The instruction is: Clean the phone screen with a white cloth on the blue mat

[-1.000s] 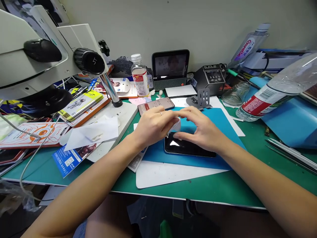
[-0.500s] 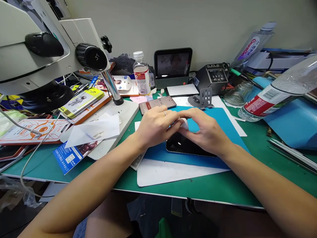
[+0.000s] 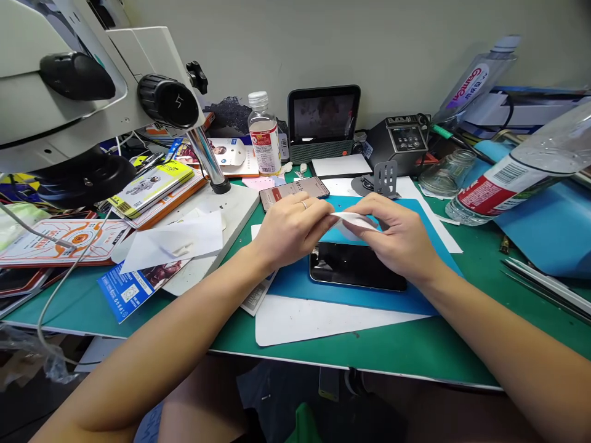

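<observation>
A small white sheet (image 3: 354, 223), soft-looking like a wipe or tissue, is stretched between my two hands. My left hand (image 3: 295, 226) pinches its left end, and a ring shows on one finger. The other end is gripped between the thumb and fingers of my right hand (image 3: 398, 237). Just below lies a black-screened smartphone (image 3: 355, 267), flat and face up, with light reflected on its glass. It rests on a blue mat (image 3: 295, 289), which overlaps a white sheet (image 3: 295, 323). Beyond my left hand lies a second phone (image 3: 295, 192) with its screen lit.
A microscope (image 3: 168, 101) looms at the left over boxes and papers. Behind the hands stand a drink bottle (image 3: 265, 135), a small display (image 3: 324, 117) and a black control unit (image 3: 406, 141). A large plastic bottle (image 3: 503, 181), glass jar (image 3: 447, 173) and tweezers (image 3: 549, 286) lie on the right.
My right hand has moved slightly right, away from my left. The white sheet, bunched before, is now spread between them, and more of the black-screened phone shows.
</observation>
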Tool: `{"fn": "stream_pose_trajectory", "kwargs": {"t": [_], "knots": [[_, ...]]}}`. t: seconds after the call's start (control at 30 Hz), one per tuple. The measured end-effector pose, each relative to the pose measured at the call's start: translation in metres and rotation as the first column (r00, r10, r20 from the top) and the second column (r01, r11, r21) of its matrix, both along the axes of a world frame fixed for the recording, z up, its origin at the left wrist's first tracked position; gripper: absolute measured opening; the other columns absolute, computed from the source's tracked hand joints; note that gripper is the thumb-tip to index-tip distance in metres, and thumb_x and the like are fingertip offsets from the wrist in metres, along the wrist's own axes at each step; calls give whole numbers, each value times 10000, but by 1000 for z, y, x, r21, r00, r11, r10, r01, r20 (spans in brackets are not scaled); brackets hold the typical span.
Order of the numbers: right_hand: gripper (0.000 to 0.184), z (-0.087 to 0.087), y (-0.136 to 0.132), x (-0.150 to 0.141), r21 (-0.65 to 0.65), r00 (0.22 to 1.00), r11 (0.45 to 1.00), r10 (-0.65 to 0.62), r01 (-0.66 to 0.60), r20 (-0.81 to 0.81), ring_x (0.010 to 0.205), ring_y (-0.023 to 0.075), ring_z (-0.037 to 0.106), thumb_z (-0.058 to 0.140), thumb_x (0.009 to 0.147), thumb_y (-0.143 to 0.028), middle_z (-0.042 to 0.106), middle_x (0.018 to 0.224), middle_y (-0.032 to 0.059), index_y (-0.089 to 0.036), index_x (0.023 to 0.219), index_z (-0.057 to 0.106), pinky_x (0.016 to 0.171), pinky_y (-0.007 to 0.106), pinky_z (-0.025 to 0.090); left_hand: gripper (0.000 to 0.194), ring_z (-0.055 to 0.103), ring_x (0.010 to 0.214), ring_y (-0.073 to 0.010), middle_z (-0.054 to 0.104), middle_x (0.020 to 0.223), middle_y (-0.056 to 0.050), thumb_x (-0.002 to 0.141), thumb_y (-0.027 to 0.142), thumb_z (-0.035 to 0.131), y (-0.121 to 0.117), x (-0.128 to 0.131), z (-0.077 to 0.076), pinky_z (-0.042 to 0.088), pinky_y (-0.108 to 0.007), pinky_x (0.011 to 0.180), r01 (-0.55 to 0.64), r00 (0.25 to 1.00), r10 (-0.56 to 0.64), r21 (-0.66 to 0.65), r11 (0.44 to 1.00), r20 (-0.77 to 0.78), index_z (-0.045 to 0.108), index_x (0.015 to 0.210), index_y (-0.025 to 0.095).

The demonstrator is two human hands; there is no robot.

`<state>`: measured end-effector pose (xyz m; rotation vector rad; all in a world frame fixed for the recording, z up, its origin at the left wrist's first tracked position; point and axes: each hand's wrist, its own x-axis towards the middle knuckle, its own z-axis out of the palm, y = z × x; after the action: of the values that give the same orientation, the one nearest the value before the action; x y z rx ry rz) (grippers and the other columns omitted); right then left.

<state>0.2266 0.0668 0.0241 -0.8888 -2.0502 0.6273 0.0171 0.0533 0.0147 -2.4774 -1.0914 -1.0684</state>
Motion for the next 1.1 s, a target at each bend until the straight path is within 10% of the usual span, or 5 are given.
{"fn": "stream_pose_trajectory", "kwargs": {"t": [0.23,0.5,0.73,0.9,1.1], "knots": [[267,0,9,10,9,948,948,-318,317,20,673,205,559,594,933,-405,565,694,1,-255,713,614,637,348,406,206,646,817,-198,711,868,-40,1018,273,428,10,-10,-7,438,-302,692,-165,985,171,-207,964,8,616,990,195],[143,-4,0,-3,284,942,941,85,-182,325,813,204,611,586,946,-284,633,867,52,-198,859,661,724,331,487,260,699,765,-227,740,811,-52,999,283,402,13,-9,-9,389,-297,610,-275,961,259,-358,892,-95,647,967,201],[166,9,-14,-19,448,918,891,-118,-70,378,791,210,575,599,950,-256,626,848,77,-152,840,668,710,336,465,282,719,816,-248,766,867,-76,1000,291,398,11,-12,-9,407,-308,633,-304,952,289,-371,877,-97,663,981,196],[152,-7,-59,-29,438,793,864,-76,-250,604,814,222,555,582,953,-189,665,866,85,-139,869,698,741,359,426,284,725,842,-255,766,881,-75,1003,289,398,9,-13,-8,420,-314,644,-294,955,287,-377,878,-77,664,966,196],[224,-16,-98,-33,425,762,894,-177,-140,622,942,249,550,547,973,-196,672,962,101,-131,1115,708,847,382,428,298,722,844,-252,764,892,-75,1008,296,392,6,-16,-6,435,-313,668,-260,963,264,-389,884,-44,672,983,197]]}}
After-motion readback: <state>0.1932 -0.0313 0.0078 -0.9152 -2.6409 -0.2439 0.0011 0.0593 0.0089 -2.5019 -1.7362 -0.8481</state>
